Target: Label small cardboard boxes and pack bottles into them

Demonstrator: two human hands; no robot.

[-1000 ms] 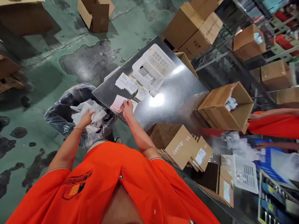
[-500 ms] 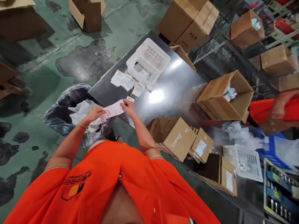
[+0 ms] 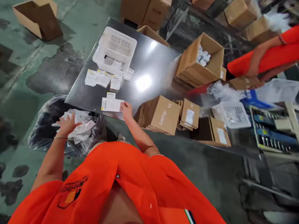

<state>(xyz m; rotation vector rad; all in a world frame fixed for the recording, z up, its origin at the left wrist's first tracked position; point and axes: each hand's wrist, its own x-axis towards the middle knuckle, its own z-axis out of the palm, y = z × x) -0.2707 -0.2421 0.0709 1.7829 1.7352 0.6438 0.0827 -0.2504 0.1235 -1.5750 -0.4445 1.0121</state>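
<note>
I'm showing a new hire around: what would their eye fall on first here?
The bright orange polo shirt fills the bottom of the view. Beyond it, a shiny stainless steel table holds a white perforated plastic basket and white paper slips, with the right hand on a barcoded slip at the near edge. At left, the left hand is on crumpled white plastic wrap in a black bin bag.

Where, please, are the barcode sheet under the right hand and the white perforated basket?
barcode sheet (image 3: 110, 105): head view, middle of the sheet.
white perforated basket (image 3: 121, 42): head view, its perforated side.
</note>
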